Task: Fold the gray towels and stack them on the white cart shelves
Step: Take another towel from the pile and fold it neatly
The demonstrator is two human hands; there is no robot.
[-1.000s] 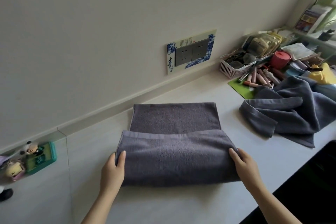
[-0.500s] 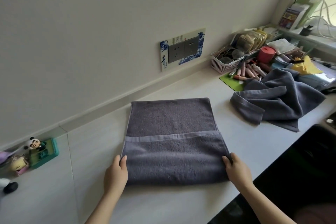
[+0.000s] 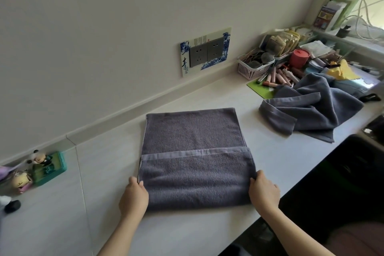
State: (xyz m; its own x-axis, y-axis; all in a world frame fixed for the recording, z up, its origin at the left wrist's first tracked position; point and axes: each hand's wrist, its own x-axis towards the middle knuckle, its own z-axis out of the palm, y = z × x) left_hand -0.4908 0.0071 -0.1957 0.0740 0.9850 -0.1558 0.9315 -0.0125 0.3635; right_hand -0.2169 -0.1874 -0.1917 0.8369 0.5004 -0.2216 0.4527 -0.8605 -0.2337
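Observation:
A gray towel (image 3: 193, 131) lies flat on the white counter (image 3: 207, 233), its near part folded over so a hemmed edge crosses the middle. My left hand (image 3: 134, 198) grips the left end of the folded near part, and my right hand (image 3: 264, 192) grips the right end. A second gray towel (image 3: 309, 108) sits crumpled in a heap at the right. The white cart is not in view.
Behind the crumpled towel are a pink basket (image 3: 252, 67), a red cup (image 3: 299, 58), several tubes on a green mat (image 3: 262, 89) and a yellow cloth (image 3: 340, 70). Small figurines and a teal tray (image 3: 49, 167) stand at the left by the wall. A dark drop-off borders the counter's right edge.
The lifted near fold has come down flat onto the towel. Both hands slid from the fold's top corners down to its side ends. The camera shifted a little to the right.

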